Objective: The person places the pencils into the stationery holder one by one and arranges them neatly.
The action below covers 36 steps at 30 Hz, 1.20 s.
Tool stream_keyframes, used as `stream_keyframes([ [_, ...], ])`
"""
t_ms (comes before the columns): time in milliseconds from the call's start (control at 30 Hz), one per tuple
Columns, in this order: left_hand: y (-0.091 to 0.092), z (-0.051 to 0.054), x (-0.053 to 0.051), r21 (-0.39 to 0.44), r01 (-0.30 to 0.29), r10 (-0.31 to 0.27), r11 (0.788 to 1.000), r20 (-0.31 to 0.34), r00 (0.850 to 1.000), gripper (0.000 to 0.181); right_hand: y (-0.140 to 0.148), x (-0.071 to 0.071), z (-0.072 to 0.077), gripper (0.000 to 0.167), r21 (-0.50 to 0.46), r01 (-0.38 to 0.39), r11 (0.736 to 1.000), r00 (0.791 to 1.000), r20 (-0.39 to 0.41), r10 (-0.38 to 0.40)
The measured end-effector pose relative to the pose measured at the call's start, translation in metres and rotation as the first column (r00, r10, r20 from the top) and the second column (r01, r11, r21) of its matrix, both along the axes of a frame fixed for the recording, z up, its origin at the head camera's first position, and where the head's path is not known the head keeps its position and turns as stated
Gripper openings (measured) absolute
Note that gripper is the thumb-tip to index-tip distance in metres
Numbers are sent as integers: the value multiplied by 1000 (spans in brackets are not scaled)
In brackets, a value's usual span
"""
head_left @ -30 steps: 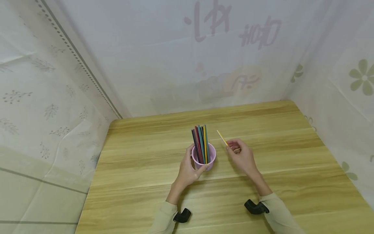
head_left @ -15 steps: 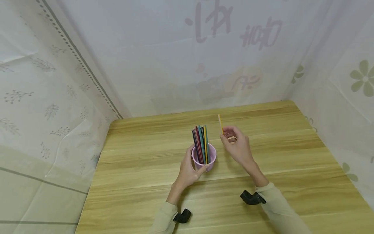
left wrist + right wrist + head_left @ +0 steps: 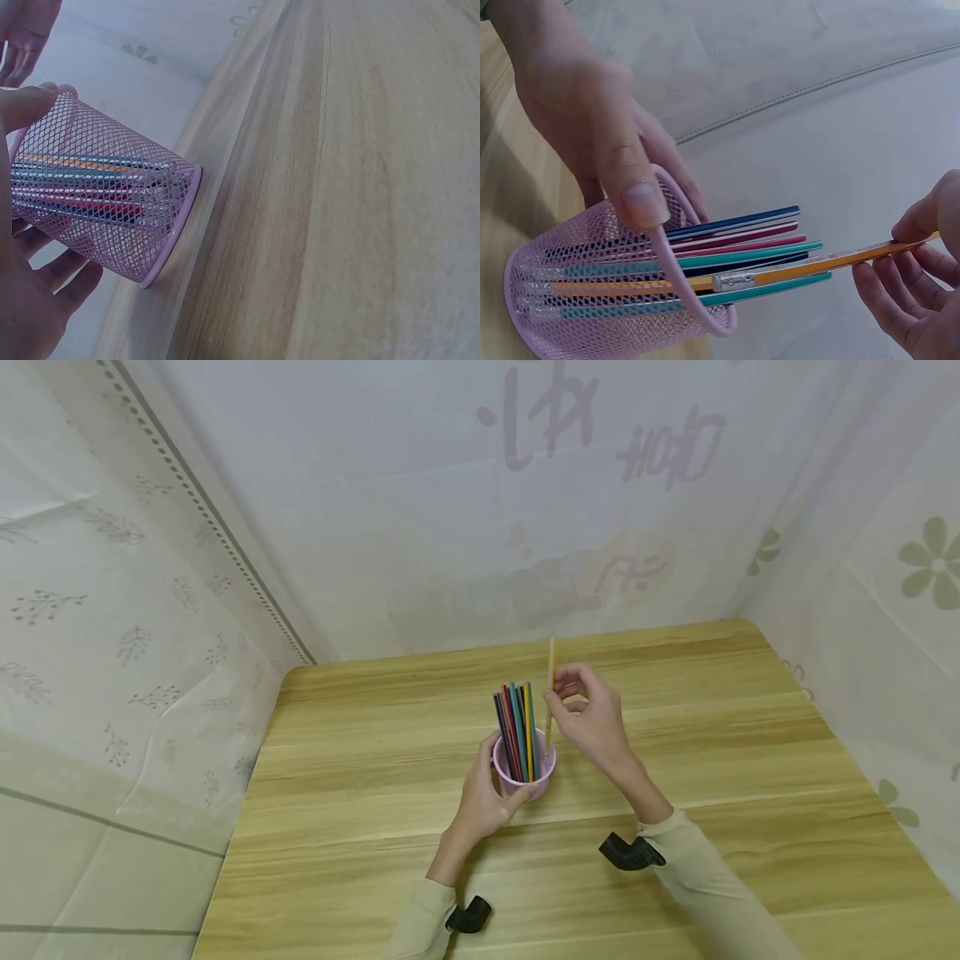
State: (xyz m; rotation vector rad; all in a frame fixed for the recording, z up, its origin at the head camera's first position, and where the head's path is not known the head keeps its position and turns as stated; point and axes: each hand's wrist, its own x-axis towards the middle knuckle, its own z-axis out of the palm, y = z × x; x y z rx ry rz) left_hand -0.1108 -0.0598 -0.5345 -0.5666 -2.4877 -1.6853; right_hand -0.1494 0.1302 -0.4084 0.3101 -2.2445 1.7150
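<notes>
My left hand (image 3: 480, 793) grips a pink mesh pencil cup (image 3: 112, 142), thumb at the rim and fingers round the far side. Several pencils (image 3: 517, 727) in dark blue, red, teal and yellow lean inside it. Between thumb and fingertips, my right hand (image 3: 592, 718) pinches a yellow pencil (image 3: 832, 261) just right of the cup. In the right wrist view, this pencil's silver eraser end points down at the cup's opening, overlapping the rim (image 3: 679, 274). How far it reaches inside is hard to tell.
The cup stands on a wood-grain table (image 3: 360, 760). Patterned cloth sheets (image 3: 420, 527) close off the back and both sides. A black curved mount (image 3: 632, 852) sits at the right wrist, another mount (image 3: 469, 915) at the left.
My right hand has moved left and away from me, bringing the yellow pencil from a slant to nearly upright, its lower end now over the cup. The left hand and cup have stayed put.
</notes>
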Motion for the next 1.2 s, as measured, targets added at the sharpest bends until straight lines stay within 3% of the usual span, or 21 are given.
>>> stream_keyframes([
  [233,2,0,0,7,0,0,1000,-31,1000,95,-3,-4,-17,22,78,-15,997,1000,-8,16],
  [467,5,2,2,12,8,-7,1000,-35,999,95,-2,-4,-34,22,118,-42,992,998,60,35],
  [667,6,2,3,7,9,-8,1000,-30,1000,94,-1,-2,-46,24,175,-24,984,998,63,13],
  [1033,5,3,3,2,31,-31,1000,-34,999,93,2,4,-58,29,210,-30,977,993,121,4],
  [1200,4,2,3,-18,42,-42,999,-35,998,96,7,6,-61,30,209,-30,977,994,108,8],
])
